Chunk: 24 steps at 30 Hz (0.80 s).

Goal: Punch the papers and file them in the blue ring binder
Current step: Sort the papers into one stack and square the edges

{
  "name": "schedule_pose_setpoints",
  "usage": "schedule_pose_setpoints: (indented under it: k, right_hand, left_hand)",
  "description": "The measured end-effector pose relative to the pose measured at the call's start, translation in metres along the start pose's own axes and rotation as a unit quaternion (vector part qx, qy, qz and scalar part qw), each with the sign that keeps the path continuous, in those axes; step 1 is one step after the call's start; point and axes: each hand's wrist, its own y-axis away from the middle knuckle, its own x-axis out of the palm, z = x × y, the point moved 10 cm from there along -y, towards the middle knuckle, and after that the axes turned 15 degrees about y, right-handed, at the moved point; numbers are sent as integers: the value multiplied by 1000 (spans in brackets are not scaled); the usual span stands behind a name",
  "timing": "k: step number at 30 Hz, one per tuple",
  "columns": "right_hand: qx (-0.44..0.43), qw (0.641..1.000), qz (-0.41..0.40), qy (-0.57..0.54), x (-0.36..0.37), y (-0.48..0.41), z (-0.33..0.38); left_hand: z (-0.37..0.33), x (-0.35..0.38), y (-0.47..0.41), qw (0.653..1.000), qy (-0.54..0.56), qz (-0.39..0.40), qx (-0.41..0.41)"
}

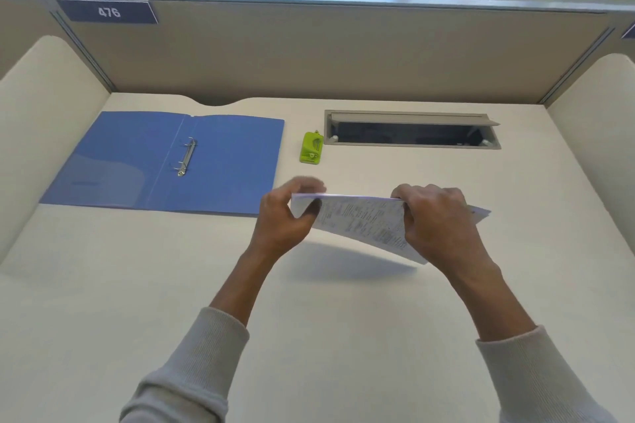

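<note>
White papers (364, 221) between both hands, above bare desk (171, 285).

We see our two forearms reaching out from pale grey knitted sleeves with a fine vertical rib and snug, closer-ribbed cuffs. Each cuff stops well short of the wrist, leaving the lower forearm bare. Our left hand (287, 216) and right hand (438, 220) are bare too, wearing no rings, watch or gloves.
</note>
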Motion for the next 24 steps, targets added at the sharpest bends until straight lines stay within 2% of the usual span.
schedule_pose_setpoints:
  k: [4,7,11,16,24]
  right_hand:
    - [10,999,33,-17,9,2,-10]
    - [98,984,26,-147,19,12,-47]
    - [240,894,62,-373,60,37,-92]
    - [306,780,60,-542,112,61,-90]
    - [356,734,-13,-578,118,71,-74]
  left_hand:
    - [36,2,11,998,33,-19,-53]
    - [55,-1,19,994,57,-35,-83]
    - [62,-7,26,991,70,-57,-95]
    - [68,-5,27,987,81,-80,-112]
    - [54,-2,22,990,80,-99,-65]
